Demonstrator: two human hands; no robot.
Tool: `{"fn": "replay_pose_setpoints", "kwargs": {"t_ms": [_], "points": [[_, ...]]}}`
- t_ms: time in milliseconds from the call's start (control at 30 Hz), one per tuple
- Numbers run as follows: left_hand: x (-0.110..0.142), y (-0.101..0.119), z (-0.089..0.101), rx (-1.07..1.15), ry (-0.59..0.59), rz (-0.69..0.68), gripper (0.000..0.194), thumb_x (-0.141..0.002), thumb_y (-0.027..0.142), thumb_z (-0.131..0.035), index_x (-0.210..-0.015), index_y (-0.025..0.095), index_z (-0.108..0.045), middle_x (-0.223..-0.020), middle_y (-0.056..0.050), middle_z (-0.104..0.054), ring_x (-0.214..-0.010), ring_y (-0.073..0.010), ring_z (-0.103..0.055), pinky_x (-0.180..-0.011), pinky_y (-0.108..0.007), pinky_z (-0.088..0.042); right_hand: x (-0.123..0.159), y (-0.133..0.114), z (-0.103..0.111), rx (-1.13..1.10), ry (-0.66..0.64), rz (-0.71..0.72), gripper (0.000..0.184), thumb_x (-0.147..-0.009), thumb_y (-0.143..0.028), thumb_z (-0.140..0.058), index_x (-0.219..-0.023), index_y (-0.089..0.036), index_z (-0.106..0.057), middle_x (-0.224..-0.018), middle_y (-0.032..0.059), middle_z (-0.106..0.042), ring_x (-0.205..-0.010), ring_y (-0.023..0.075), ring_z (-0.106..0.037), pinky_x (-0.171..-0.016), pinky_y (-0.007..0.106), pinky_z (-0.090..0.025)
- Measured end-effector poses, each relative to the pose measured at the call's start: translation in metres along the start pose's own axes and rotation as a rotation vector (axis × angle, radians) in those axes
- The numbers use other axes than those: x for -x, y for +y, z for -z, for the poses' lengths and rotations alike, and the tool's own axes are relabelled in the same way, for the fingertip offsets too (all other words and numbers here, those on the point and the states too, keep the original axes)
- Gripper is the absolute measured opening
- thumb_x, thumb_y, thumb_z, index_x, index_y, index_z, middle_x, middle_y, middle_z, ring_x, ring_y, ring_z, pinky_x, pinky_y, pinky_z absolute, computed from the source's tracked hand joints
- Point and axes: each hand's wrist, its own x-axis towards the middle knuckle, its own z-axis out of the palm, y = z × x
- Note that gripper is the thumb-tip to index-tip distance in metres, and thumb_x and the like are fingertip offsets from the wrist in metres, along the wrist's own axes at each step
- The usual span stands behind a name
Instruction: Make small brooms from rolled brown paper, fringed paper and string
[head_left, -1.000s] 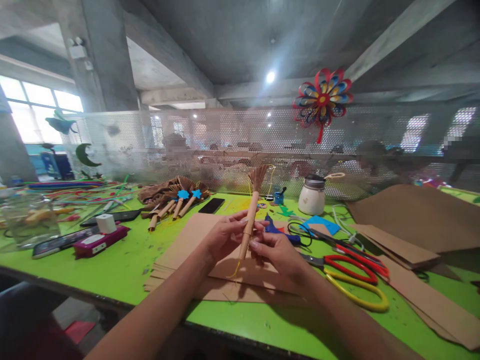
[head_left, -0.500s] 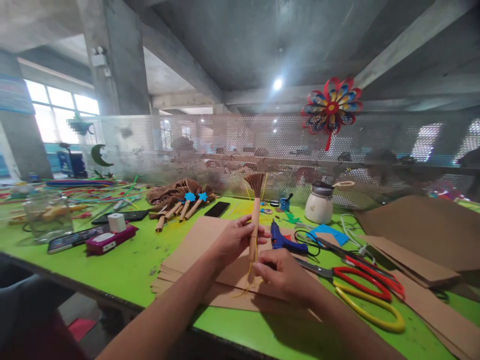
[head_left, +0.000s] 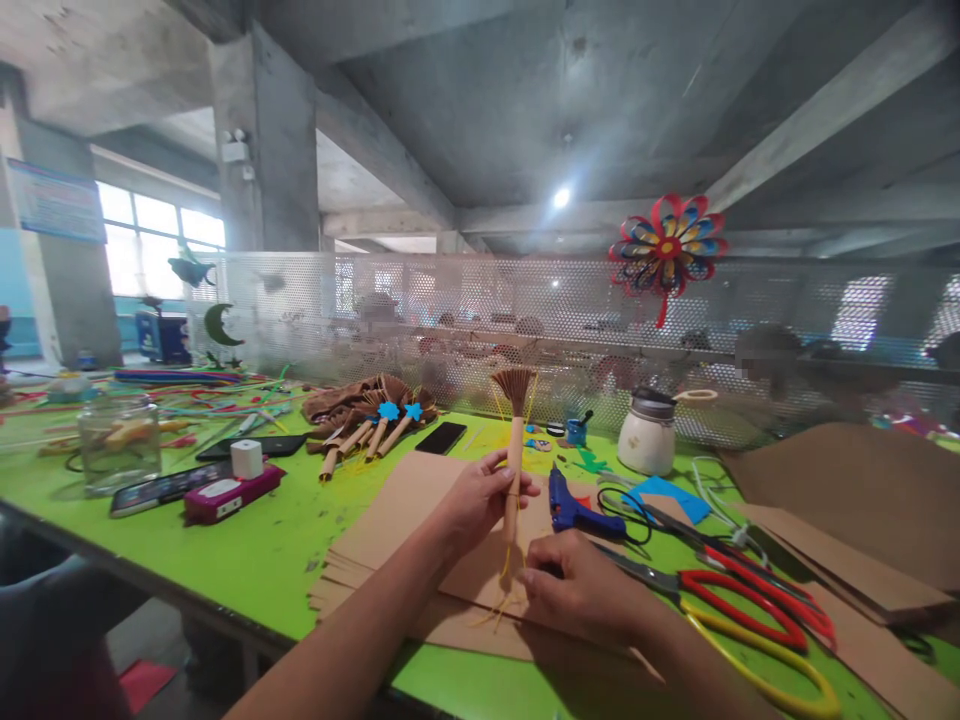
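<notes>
A small broom [head_left: 516,440] of rolled brown paper, its pleated head fanned out on top, stands upright in my left hand [head_left: 480,500], whose fingers wrap around the handle. Thin yellow string [head_left: 506,565] is tied about the handle and dangles below it. My right hand [head_left: 577,580] is closed beside the handle's lower end, thumb and forefinger pinched on the string. Under both hands lies a stack of brown paper sheets [head_left: 405,500]. A blue glue gun [head_left: 574,508] rests just beyond my right hand, near scissors with red and yellow handles [head_left: 742,605].
Several similar paper brooms with blue flowers [head_left: 388,411] lie at the back left. A black phone [head_left: 442,438], a cream jar [head_left: 646,435], a purple power strip [head_left: 234,492] and a glass jar [head_left: 120,445] stand about. Brown card [head_left: 855,490] covers the right side. A perforated screen [head_left: 480,320] edges the table.
The head view has tilted up a little, so everything sits lower. My right hand has drawn slightly down and away from the handle with the string. The left hand keeps its hold.
</notes>
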Motion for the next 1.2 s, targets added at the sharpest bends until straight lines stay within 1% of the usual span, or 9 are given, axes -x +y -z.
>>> {"fn": "replay_pose_setpoints", "kwargs": {"t_ms": [133,267,367,433,533,700,800,900,1200], "points": [[0.001,0.003,0.001,-0.028,0.009,0.010,0.036,-0.074,0.010,-0.060,-0.107,0.012,-0.045,-0.076,-0.006,-0.062,-0.071,-0.0144,-0.063,-0.059,-0.020,-0.044,-0.003,0.004,-0.002,0.009,0.050,-0.018,0.029,-0.075,-0.026,-0.051,-0.050,-0.016,-0.042,-0.050,-0.0050,-0.034,-0.050,0.0077,-0.030,-0.045,0.022,-0.020],[0.002,0.004,0.001,-0.124,-0.024,0.017,0.031,-0.073,0.012,-0.059,-0.100,0.014,-0.045,-0.075,-0.003,-0.061,-0.062,-0.0099,-0.059,-0.054,-0.019,-0.040,-0.011,0.020,0.002,-0.031,0.322,-0.072,0.038,-0.081,-0.042,-0.047,-0.053,-0.016,-0.050,-0.050,-0.0023,-0.043,-0.051,0.0106,-0.037,-0.048,0.023,-0.027],[0.002,0.002,0.001,-0.241,-0.082,0.020,0.029,-0.077,0.022,-0.061,-0.100,0.015,-0.046,-0.074,-0.001,-0.059,-0.060,-0.0098,-0.058,-0.053,-0.019,-0.039,-0.014,0.028,0.012,-0.100,0.547,-0.075,0.041,-0.081,-0.048,-0.046,-0.058,-0.016,-0.056,-0.054,0.0003,-0.050,-0.054,0.0132,-0.043,-0.052,0.025,-0.034],[0.003,0.001,0.001,-0.333,-0.148,0.026,0.031,-0.077,0.028,-0.062,-0.101,0.015,-0.047,-0.074,-0.001,-0.059,-0.059,-0.0101,-0.058,-0.053,-0.020,-0.039,-0.014,0.028,0.018,-0.200,0.640,-0.077,0.040,-0.079,-0.051,-0.049,-0.068,-0.015,-0.061,-0.061,0.0029,-0.057,-0.057,0.0150,-0.049,-0.054,0.026,-0.039],[0.004,-0.003,-0.003,-0.483,-0.273,0.054,0.036,-0.077,0.032,-0.063,-0.104,0.014,-0.048,-0.073,-0.001,-0.058,-0.059,-0.0113,-0.058,-0.052,-0.021,-0.040,-0.013,0.023,0.025,-0.353,0.694,-0.073,0.039,-0.075,-0.052,-0.056,-0.079,-0.014,-0.064,-0.068,0.0048,-0.063,-0.058,0.0158,-0.054,-0.053,0.026,-0.043],[0.004,-0.013,-0.007,-0.691,-0.427,0.083,0.037,-0.079,0.031,-0.060,-0.110,0.014,-0.048,-0.065,0.001,-0.057,-0.055,-0.0112,-0.057,-0.052,-0.023,-0.043,-0.016,0.021,0.030,-0.579,0.797,-0.212,0.041,-0.067,-0.052,-0.064,-0.064,-0.011,-0.064,-0.056,0.0028,-0.059,-0.050,0.0129,-0.050,-0.046,0.024,-0.041],[0.004,-0.018,-0.007,-0.769,-0.453,0.067,0.032,-0.084,0.031,-0.054,-0.111,0.015,-0.048,-0.063,0.002,-0.056,-0.052,-0.0095,-0.055,-0.052,-0.023,-0.044,-0.019,0.026,0.031,-0.681,0.898,-0.316,0.041,-0.066,-0.051,-0.063,-0.061,-0.010,-0.065,-0.055,0.0033,-0.060,-0.049,0.0125,-0.049,-0.045,0.023,-0.040],[0.003,-0.020,-0.007,-0.803,-0.458,0.045,0.030,-0.085,0.030,-0.051,-0.111,0.015,-0.047,-0.061,0.003,-0.055,-0.051,-0.0096,-0.055,-0.051,-0.023,-0.044,-0.021,0.030,0.032,-0.742,0.953,-0.328,0.041,-0.067,-0.051,-0.060,-0.058,-0.012,-0.065,-0.051,0.0025,-0.058,-0.048,0.0122,-0.050,-0.044,0.023,-0.040],[0.002,-0.019,-0.006,-0.935,-0.416,-0.021,0.033,-0.085,0.029,-0.049,-0.115,0.016,-0.047,-0.067,0.001,-0.058,-0.056,-0.0117,-0.057,-0.056,-0.025,-0.046,-0.021,0.030,0.035,-0.870,0.963,-0.360,0.040,-0.068,-0.051,-0.056,-0.065,-0.013,-0.066,-0.056,0.0022,-0.062,-0.051,0.0139,-0.055,-0.043,0.023,-0.042]]}}
